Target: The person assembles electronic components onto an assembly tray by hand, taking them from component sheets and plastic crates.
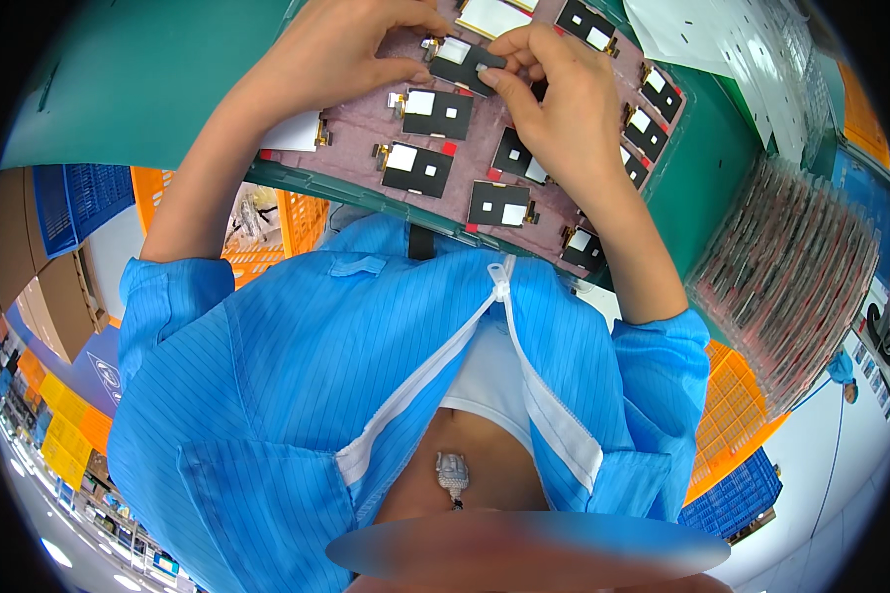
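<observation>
1. Right hand grip (pixel 569 94): thumb and forefinger bent toward each other at the right end of a black panel (pixel 460 71); whether they pinch it firmly I cannot tell.
2. Left hand grip (pixel 351 49): thumb and fingers parted, with a gap between them, at the panel's left end, beside its small gold-coloured connector; contact is unclear.
3. Labels: the panel carries a white rectangle toward its left end and a small whitish patch near the right thumb. Any lettering on them is too small to read.
4. Neighbouring panels (pixel 435 114) show the same pattern, a larger white block and a small white square on black, some with red tabs (pixel 449 149) at a corner.
5. White line markings show on a purple-blue surface (pixel 99 358) at the lower left, too blurred to make out.
6. Position: the panel lies between the two hands, in the upper part of a mauve tray (pixel 361 124), just above another panel in the same column.
7. Under the tray is a green counter (pixel 158 84); to the right stands a stack of clear trays (pixel 786 282), with an orange crate (pixel 732 415) below.
</observation>
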Available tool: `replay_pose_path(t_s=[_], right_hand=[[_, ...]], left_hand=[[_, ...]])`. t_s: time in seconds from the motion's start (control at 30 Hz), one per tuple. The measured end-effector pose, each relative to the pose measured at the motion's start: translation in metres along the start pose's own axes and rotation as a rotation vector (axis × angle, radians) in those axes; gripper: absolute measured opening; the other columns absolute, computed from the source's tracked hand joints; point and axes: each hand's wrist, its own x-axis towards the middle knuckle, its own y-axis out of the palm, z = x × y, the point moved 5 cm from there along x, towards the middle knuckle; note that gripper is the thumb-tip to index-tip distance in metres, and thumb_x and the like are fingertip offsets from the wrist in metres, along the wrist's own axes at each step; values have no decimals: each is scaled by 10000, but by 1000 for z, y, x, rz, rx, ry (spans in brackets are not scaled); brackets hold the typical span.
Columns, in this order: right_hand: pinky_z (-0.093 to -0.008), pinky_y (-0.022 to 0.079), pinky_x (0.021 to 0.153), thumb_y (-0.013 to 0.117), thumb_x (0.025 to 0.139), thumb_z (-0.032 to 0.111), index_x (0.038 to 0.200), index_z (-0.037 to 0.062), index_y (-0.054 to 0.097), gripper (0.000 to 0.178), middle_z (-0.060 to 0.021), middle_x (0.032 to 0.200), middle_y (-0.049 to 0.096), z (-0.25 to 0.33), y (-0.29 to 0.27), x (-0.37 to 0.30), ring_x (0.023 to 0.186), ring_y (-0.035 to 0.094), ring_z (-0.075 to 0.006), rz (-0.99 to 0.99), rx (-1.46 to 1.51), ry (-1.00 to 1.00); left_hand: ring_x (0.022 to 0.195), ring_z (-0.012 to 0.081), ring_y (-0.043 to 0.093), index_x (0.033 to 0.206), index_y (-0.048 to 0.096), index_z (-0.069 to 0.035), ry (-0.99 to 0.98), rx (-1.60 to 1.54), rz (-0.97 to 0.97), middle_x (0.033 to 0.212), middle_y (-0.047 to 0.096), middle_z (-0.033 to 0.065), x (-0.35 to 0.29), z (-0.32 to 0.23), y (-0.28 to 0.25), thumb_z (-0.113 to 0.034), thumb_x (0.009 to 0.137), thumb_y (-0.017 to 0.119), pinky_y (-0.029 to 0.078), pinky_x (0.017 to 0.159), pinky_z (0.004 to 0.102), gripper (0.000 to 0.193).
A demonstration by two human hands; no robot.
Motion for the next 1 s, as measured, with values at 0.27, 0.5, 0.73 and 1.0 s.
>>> replay_pose_path(t_s=[0.27, 0.5, 0.73, 1.0], right_hand=[[-363, 406, 749, 788, 754, 235, 938, 131, 663, 246, 26, 717, 649, 12, -6, 2, 739, 599, -191, -27, -334, -58], [-369, 379, 792, 799, 728, 335, 925, 166, 658, 296, 29, 734, 622, 13, -11, 2, 784, 577, -205, -31, -436, -85], [-370, 371, 791, 790, 730, 339, 814, 142, 690, 235, 13, 826, 612, 10, -8, 1, 803, 572, -204, -40, -449, -162], [-404, 441, 706, 732, 777, 311, 793, 146, 727, 166, -22, 766, 620, -3, -23, 31, 804, 577, -249, 33, -236, -102]], left_hand=[[881, 302, 642, 1060, 695, -79, 6, -74, 57, 969, 656, 106, 9, -12, -14, -131, 671, 797, 516, 745, 377, 406], [913, 327, 616, 1028, 686, -44, -33, -122, 63, 972, 626, 122, 9, -25, -22, -62, 630, 789, 504, 767, 392, 411], [926, 323, 606, 1066, 676, -52, 13, -75, 83, 985, 611, 115, 9, -21, -17, -60, 631, 791, 500, 763, 391, 450], [947, 337, 616, 1103, 664, -45, 24, -62, 94, 1059, 621, 140, 6, -7, -25, -13, 708, 701, 510, 812, 401, 398]])
